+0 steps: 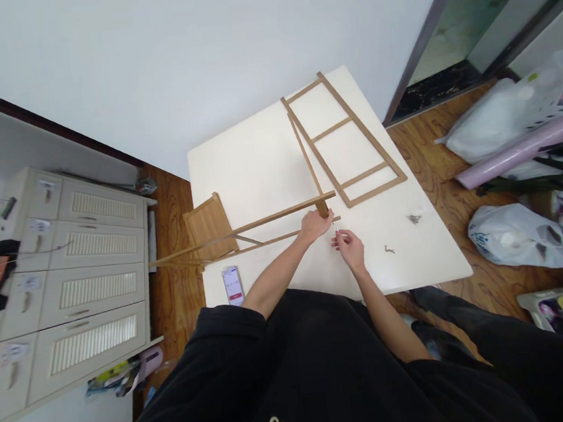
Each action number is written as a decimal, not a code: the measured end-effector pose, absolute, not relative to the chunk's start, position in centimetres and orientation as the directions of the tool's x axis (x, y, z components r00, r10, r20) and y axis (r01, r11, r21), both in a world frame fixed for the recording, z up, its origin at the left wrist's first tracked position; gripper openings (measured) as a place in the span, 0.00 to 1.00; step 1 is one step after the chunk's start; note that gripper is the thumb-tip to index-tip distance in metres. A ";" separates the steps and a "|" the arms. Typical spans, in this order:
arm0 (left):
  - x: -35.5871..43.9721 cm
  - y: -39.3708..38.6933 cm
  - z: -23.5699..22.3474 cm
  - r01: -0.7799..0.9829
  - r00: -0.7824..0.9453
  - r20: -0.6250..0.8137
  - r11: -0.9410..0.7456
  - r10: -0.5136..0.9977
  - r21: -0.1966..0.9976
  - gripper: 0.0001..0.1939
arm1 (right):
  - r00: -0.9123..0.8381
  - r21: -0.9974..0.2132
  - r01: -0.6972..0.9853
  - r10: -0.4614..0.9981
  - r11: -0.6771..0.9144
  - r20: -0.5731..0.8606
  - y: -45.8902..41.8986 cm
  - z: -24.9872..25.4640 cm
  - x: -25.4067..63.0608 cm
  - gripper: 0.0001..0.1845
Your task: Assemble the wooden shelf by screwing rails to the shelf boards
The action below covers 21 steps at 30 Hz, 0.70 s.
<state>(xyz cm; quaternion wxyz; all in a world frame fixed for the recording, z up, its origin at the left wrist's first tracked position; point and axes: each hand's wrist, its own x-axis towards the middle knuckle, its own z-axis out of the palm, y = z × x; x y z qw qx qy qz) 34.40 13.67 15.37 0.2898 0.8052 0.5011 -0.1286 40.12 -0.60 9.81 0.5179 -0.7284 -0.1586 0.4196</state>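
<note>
My left hand (317, 224) is closed around the end of a wooden frame (282, 217), beside a short crosspiece. Two long, thin rails of this frame stretch left past the table's edge, and a slatted wooden panel (208, 225) sits between them at the far end. Just right of that grip, my right hand (351, 251) pinches a small, thin metal piece (337, 229), too small to name, near the rail's end. A ladder-like wooden frame (332, 127) with several crossbars lies flat beyond both hands.
On the white table (240, 155), a phone (232, 285) lies at the near left. Small metal hardware (389, 249) and a little pile of fasteners (414, 218) rest at the right. A white cabinet (80, 259) stands left; plastic bags (515, 237) lie on the floor at right.
</note>
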 end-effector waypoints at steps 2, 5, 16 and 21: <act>34.6 13.6 15.1 0.884 0.461 -0.507 -0.332 0.729 0.328 0.33 | 0.590 -0.886 -0.196 0.671 -0.419 -0.448 -0.8 9.8 40.2 0.26; 34.7 13.2 14.4 0.887 0.459 -0.535 -0.334 0.709 0.319 0.33 | 0.595 -0.884 -0.188 0.667 -0.428 -0.449 -1.3 9.9 40.5 0.26; 34.4 12.8 13.4 0.869 0.491 -0.633 -0.387 0.598 0.308 0.36 | 0.584 -0.844 -0.272 0.618 -0.462 -0.526 -1.8 8.6 41.4 0.18; 34.0 13.4 15.0 0.855 0.507 -0.678 -0.407 0.532 0.320 0.25 | 0.540 -0.800 -0.299 0.599 -0.520 -0.591 -0.6 6.9 40.5 0.10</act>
